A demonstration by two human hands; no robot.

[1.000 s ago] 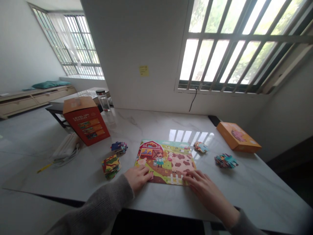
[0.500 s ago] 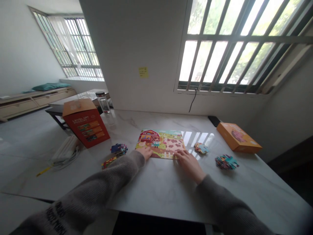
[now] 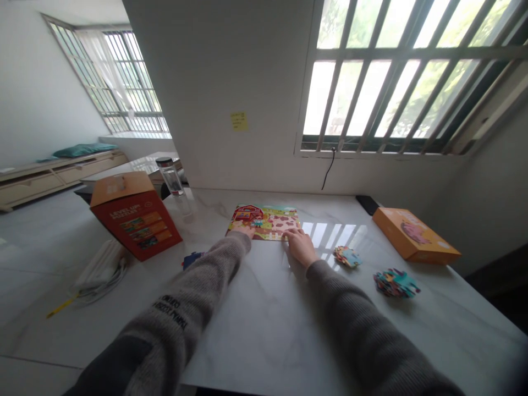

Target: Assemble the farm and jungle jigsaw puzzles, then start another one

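Note:
A farm-scene jigsaw puzzle [image 3: 264,221] with a red barn and brown-spotted cow lies flat on the white marble table [image 3: 264,330]. My left hand [image 3: 246,231] rests on its near left edge, with the fingers partly hidden by the sleeve. My right hand [image 3: 300,246] lies with its fingertips on the near right edge. Neither hand grips anything. Loose puzzle pieces [image 3: 347,256] and a larger heap of pieces [image 3: 396,283] sit to the right. A blue piece stack [image 3: 190,259] shows just past my left sleeve, mostly covered.
A red puzzle box [image 3: 136,214] stands at the left, with a glass bottle [image 3: 170,177] behind it. An orange box [image 3: 416,235] lies at the right. A white cable bundle [image 3: 101,275] sits beyond the left table edge. The far table edge meets a wall below a barred window [image 3: 388,77].
The puzzle has slid farther from me across the table, and both hands have moved with it. My arms now stretch out, and the left sleeve covers the pieces on the left.

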